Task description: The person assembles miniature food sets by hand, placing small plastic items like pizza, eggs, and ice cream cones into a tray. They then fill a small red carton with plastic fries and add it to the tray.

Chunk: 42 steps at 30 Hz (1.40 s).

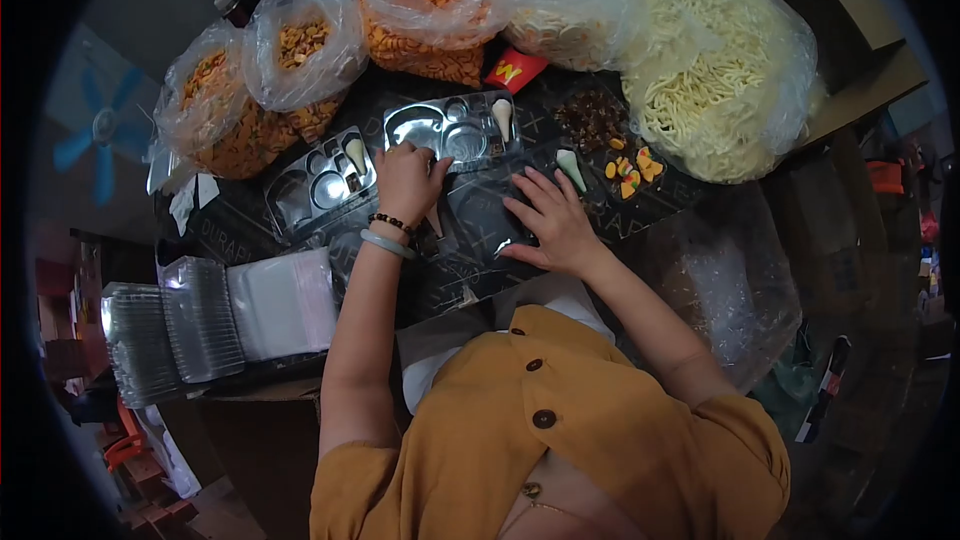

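Note:
My left hand (405, 180), with a beaded bracelet and a pale bangle at the wrist, reaches to the lower edge of a clear plastic tray (465, 140). Its fingers bend downward, and their tips are partly hidden. A small cone-shaped piece (502, 118) sits in that tray's right end. Left of the hand is another clear tray (327, 192) with a similar cone (356, 154). My right hand (553, 225) lies palm down with fingers spread over the black table covering. A pale green-white cone (571, 169) is just above its fingers.
Plastic bags of orange pieces (428, 35) and a large bag of pale sticks (715, 70) line the back. Brown pieces (592, 120) and yellow-red pieces (634, 173) lie right. A red carton (515, 69) stands behind. Stacked clear trays (200, 320) and clear sleeves (283, 305) are front left.

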Available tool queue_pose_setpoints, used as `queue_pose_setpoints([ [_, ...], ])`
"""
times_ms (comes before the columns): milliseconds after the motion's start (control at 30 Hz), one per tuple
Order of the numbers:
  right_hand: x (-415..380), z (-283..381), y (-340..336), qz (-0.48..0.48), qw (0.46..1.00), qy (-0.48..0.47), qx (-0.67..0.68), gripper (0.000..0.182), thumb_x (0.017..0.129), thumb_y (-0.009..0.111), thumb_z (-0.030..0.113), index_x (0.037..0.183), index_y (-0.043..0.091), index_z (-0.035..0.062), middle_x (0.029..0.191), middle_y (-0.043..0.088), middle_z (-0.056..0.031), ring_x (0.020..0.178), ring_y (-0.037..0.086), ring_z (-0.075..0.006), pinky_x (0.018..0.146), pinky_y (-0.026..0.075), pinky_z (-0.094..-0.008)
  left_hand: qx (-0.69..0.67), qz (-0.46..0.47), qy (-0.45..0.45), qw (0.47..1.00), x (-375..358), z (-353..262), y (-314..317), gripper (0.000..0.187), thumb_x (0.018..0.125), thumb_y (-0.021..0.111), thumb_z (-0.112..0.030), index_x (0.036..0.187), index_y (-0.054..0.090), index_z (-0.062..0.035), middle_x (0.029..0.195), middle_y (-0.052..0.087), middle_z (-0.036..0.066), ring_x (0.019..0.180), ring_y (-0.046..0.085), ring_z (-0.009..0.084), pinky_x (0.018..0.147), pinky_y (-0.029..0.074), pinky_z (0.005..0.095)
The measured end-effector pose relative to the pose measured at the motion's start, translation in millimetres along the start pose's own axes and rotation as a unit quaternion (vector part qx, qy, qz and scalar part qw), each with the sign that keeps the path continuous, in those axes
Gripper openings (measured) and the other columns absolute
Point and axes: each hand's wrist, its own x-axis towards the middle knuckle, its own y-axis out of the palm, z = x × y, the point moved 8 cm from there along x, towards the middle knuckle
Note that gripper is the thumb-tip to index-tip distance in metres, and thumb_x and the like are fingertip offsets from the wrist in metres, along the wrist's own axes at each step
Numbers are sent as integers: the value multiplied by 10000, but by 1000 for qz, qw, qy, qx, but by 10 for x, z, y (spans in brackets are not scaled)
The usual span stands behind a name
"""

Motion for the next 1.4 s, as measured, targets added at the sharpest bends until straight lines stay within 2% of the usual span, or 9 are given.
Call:
queue_pose_setpoints([
  [67,72,16,48,-15,1000,15,-3,579,710,680,476,1111,585,69,1294,450,-166,1258,369,-324,1034,233,-519,19,-11,-16,1000,50,38,-26,339,802,620,-388,746,677,-58,727,613,118,745,591,283,857,370,444],
  [367,271,83,238,-52,996,74,-27,506,738,682,409,1081,596,47,1276,452,-197,1238,384,-336,1018,249,-532,23,-33,-20,999,72,49,-12,429,790,601,-482,794,688,-62,738,633,132,738,607,289,896,352,470],
  [567,284,76,144,-72,995,66,-6,436,755,682,346,1059,603,43,1255,475,-194,1222,405,-340,1010,276,-516,-4,-89,-9,996,-75,-162,-169,347,786,640,-389,898,675,-63,910,618,123,887,581,278,982,268,535],
  [667,265,-156,-218,-174,982,59,41,263,766,667,197,956,615,21,1142,552,-159,1076,516,-333,900,399,-452,-24,-80,-7,996,-248,-229,-208,330,765,676,-311,984,654,-65,1045,579,132,1026,527,286,1019,213,564],
  [800,40,-918,-708,-259,952,162,23,126,775,633,81,887,639,22,915,618,-124,850,596,-301,718,483,-360,-67,-67,46,995,-510,-440,-282,393,755,689,-301,1048,613,-52,1176,507,163,1147,448,326,1027,187,585],
  [1133,-711,-1728,-940,-121,913,386,57,166,775,639,143,893,663,30,825,617,-129,744,600,-316,675,479,-356,-123,26,100,987,-910,-901,-126,507,687,750,-258,1112,574,-45,1317,401,181,1278,315,357,1044,155,586],
  [1267,-553,-1567,-817,-81,942,327,0,156,787,648,129,895,662,18,762,603,-114,667,601,-213,608,463,-292,-147,19,106,983,-918,-1002,-84,465,694,742,-210,1097,583,-43,1324,399,175,1276,318,358,1047,160,580],
  [1333,-388,-1324,-781,-51,975,176,-127,177,782,661,149,897,655,14,727,584,-97,662,601,-199,590,457,-293,-150,15,109,983,-916,-1036,-86,445,700,737,-201,1088,586,-43,1328,397,173,1278,316,359,1045,158,583],
  [1400,-415,-1455,-780,-58,969,228,-77,174,805,648,165,902,651,21,728,592,-77,652,594,-177,574,452,-283,-152,10,111,982,-909,-1056,-104,425,706,731,-192,1078,590,-42,1333,396,171,1280,314,360,1044,157,586],
])
